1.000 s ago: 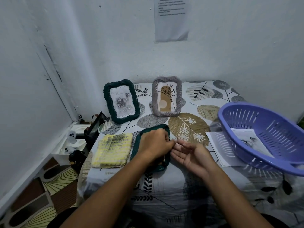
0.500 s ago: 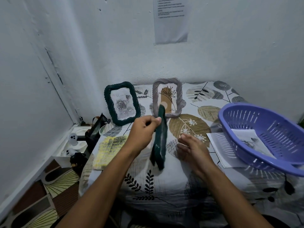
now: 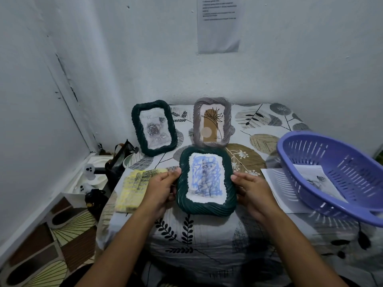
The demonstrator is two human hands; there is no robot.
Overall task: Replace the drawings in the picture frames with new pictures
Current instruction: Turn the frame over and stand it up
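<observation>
A corner of white-painted walls [image 3: 290, 59] is seen, with a printed paper sheet [image 3: 218, 25] stuck high on the far wall and a patterned brown-and-cream floor [image 3: 41, 245] at lower left. The corner is filled by a tabletop covered with a white cloth printed with grey, tan and black leaves [image 3: 196, 235].

At the right edge of the tabletop a large lilac slotted plastic basket [image 3: 335, 179] is set, tilted, with a printed picture sheet [image 3: 319, 179] lying inside it. More white paper sheets [image 3: 277, 187] are partly covered by the basket. On the floor at left, a white box [image 3: 83, 183] holding small white and black figures is seen beside a dark bag [image 3: 118, 162].

Two picture frames are stood upright at the back of the tabletop: a dark green rope-textured frame with a grey rose drawing [image 3: 153, 127] and, to its right, a grey rope-textured frame with a tan-and-black plant print [image 3: 212, 122]. A yellow, black-smudged cloth [image 3: 138, 189] is laid flat near the left hand [image 3: 163, 191].

A third dark green rope-textured picture frame [image 3: 207, 181] is held face-up just above the near middle of the tabletop, gripped on its left edge by the left hand and on its right edge by the right hand [image 3: 252, 193]. A white sheet scribbled over in blue [image 3: 205, 179] is shown inside it, with a faint grey figure beneath the scribble.
</observation>
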